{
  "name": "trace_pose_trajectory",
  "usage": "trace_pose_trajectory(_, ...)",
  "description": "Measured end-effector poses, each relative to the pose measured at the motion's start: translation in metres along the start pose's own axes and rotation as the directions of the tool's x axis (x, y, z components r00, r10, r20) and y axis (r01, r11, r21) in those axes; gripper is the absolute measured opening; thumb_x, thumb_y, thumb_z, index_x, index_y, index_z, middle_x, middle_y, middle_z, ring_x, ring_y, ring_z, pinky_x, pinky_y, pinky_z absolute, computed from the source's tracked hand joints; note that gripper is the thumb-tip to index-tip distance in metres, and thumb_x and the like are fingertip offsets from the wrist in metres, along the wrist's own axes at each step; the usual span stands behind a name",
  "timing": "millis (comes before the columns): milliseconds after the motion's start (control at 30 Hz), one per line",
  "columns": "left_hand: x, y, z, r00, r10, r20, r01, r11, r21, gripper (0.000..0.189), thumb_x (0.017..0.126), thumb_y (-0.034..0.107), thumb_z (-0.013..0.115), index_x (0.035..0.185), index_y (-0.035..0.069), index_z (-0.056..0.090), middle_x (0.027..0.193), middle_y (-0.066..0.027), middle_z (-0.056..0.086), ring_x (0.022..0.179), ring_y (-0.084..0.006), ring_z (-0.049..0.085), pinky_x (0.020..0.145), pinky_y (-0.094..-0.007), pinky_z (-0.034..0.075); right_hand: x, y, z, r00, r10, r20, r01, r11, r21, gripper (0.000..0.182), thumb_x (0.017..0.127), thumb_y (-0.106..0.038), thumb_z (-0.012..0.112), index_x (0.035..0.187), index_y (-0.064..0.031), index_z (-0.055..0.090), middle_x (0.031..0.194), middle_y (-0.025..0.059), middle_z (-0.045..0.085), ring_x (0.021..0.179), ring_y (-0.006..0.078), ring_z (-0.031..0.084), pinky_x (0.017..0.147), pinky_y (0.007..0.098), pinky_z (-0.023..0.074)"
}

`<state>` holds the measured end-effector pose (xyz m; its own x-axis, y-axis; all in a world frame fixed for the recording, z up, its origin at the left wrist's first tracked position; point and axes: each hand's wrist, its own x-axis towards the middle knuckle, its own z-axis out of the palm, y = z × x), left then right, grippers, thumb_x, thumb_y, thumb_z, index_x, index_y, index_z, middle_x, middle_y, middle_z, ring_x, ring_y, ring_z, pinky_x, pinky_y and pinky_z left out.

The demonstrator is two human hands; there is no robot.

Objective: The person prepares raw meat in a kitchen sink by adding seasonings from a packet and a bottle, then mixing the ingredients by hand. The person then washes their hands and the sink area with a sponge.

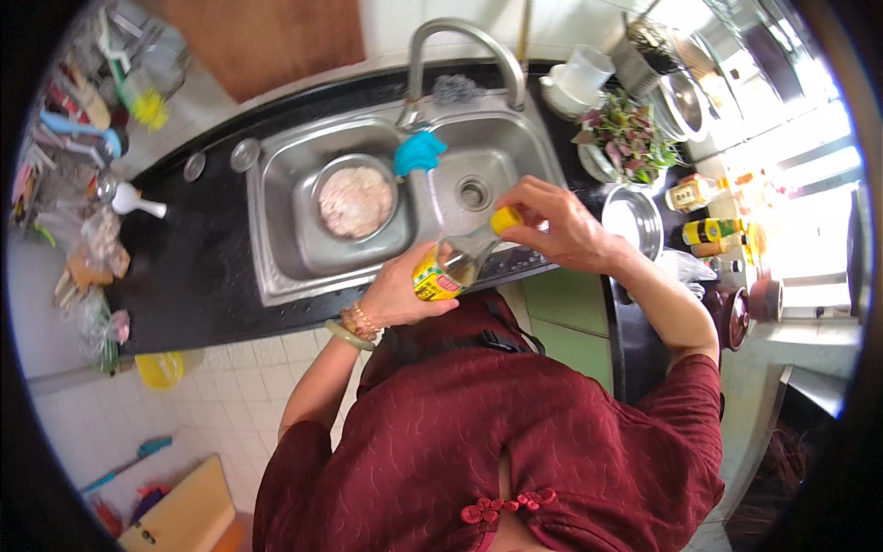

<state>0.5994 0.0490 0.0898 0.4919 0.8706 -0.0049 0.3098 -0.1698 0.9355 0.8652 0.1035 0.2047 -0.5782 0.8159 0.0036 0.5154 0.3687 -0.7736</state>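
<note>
My left hand (401,288) grips a clear bottle (457,265) with a yellow label, tilted over the front edge of the sink. The fingers of my right hand (562,224) pinch the yellow cap (506,219) at the bottle's neck. Whether the cap is seated or lifted off, I cannot tell. Some liquid shows inside the bottle. Behind it lies the double-bowl steel sink (276,272). A round metal bowl (392,207) holding pale, wet raw-looking food (356,201) sits in the left basin.
A bright blue cover (419,152) hangs by the curved faucet (452,26). Leafy greens (631,138) fill a bowl at right, near a metal pot (635,217) and seasoning bottles (710,231). On the left counter lie a white spoon (134,201) and clear lids (245,155).
</note>
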Motion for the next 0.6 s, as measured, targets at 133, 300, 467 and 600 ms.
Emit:
trace_pose_trajectory(133,-0.064,-0.046,-0.037,0.987,-0.151,-0.054,0.153,0.988,0.034,0.075,0.064,0.033,0.086,0.126,0.006,0.053,0.11,-0.0168,0.065,0.1,-0.0368,0.065,0.086,-0.0414,0.051,0.054,0.007,0.072,0.988,-0.049,0.146,0.033,0.994,0.105,0.025,0.09,-0.017,0.067,0.11,-0.0017,0.06,0.087,0.0122,0.058,0.077,0.0237,0.059,0.07,0.0359,0.0481)
trace_pose_trajectory(300,-0.115,-0.072,-0.061,0.956,-0.256,-0.142,0.255,0.967,-0.025,0.076,0.065,0.029,0.086,0.128,0.005,0.052,0.111,-0.018,0.065,0.101,-0.0359,0.065,0.088,-0.0406,0.051,0.1,0.001,0.13,0.954,-0.168,0.249,0.138,0.982,0.132,0.026,0.095,-0.02,0.062,0.114,-0.0035,0.058,0.089,0.0119,0.06,0.082,0.0241,0.061,0.074,0.0367,0.0487)
trace_pose_trajectory(467,-0.139,-0.095,-0.069,0.952,-0.249,-0.18,0.224,0.963,-0.149,0.069,0.067,0.024,0.087,0.125,0.004,0.055,0.103,-0.0098,0.065,0.091,-0.0197,0.062,0.085,-0.0334,0.05,0.134,0.003,0.149,0.877,-0.316,0.361,0.236,0.939,0.249,0.036,0.091,-0.015,0.066,0.123,-0.0008,0.056,0.098,0.013,0.065,0.092,0.0263,0.064,0.085,0.0379,0.0502)
trace_pose_trajectory(600,-0.144,-0.099,-0.079,0.953,-0.282,-0.111,0.244,0.931,-0.271,0.07,0.069,0.022,0.086,0.129,0.003,0.054,0.106,-0.0082,0.064,0.095,-0.018,0.06,0.088,-0.0322,0.049,0.153,0.003,0.158,0.867,-0.325,0.377,0.22,0.93,0.294,0.036,0.09,-0.019,0.068,0.118,0.0018,0.059,0.103,0.0168,0.067,0.096,0.0309,0.066,0.085,0.0376,0.0519)
